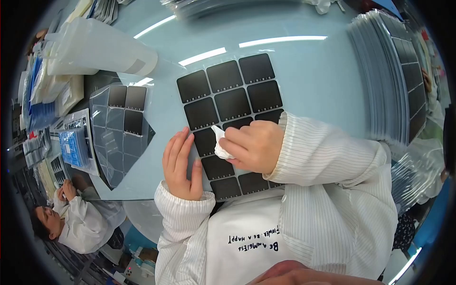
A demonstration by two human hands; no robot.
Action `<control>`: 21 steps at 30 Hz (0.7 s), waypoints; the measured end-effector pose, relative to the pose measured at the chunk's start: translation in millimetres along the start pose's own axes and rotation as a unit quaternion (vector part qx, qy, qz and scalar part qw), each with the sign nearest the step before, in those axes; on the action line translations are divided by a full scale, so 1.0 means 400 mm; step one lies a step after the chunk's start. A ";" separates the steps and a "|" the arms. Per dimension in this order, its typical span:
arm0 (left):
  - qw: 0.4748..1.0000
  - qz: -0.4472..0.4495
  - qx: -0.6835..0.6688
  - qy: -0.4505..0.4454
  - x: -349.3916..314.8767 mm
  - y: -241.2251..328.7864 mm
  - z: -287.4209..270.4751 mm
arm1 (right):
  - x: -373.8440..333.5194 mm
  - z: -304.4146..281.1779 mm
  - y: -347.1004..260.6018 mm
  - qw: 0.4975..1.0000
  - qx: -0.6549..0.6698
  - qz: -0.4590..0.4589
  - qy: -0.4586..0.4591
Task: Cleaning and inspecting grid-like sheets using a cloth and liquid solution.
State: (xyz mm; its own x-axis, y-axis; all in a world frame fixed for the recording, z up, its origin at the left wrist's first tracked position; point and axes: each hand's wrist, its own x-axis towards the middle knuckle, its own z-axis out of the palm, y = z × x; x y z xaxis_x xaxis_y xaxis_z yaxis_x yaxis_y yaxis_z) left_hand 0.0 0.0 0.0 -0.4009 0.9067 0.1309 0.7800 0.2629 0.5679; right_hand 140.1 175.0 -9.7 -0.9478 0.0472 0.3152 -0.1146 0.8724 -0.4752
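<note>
A sheet of black rounded squares (232, 103) lies flat on the pale glossy table, with small light marks along the edges of the squares. My right hand (256, 146) grips a crumpled white wipe (221, 147), which rests over the middle-left squares. That hand and its striped sleeve cover part of the sheet's right side. Along the sheet's left edge lies my left hand (182, 166), fingers stretched out and thumb apart, holding nothing. Its fingertips are beside the border of the squares.
A translucent white plastic container (104, 47) is at the upper left. Below it lies a clear sheet with dark squares (116, 142), near a blue packet (71, 148). A tall stack of sheets (384, 80) stands on the right. Another person (85, 228) sits at the lower left.
</note>
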 end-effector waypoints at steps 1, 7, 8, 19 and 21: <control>1.000 0.002 0.002 -0.002 -0.004 -0.001 -0.003 | 0.002 -0.003 0.000 0.999 0.031 0.016 0.007; 1.000 -0.005 0.004 -0.010 0.009 0.009 0.014 | 0.004 -0.019 0.039 0.995 0.056 0.067 0.053; 1.000 -0.008 0.011 -0.012 0.013 0.007 0.014 | 0.004 -0.016 0.039 0.996 0.043 0.065 0.046; 0.999 -0.017 0.025 -0.016 0.008 0.007 0.014 | 0.017 -0.081 0.199 0.932 -0.134 0.276 0.191; 0.999 -0.019 0.023 -0.011 0.006 0.009 0.010 | 0.022 -0.069 0.153 0.959 -0.092 0.231 0.135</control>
State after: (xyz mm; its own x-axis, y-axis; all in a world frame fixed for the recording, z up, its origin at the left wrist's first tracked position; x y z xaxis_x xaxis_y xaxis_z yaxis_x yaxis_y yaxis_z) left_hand 3.8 4.7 -0.8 -0.4213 0.9022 0.0918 0.7852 0.3123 0.5348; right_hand 133.1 242.0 -13.3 -0.7701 0.5520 0.3198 0.3770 0.7981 -0.4700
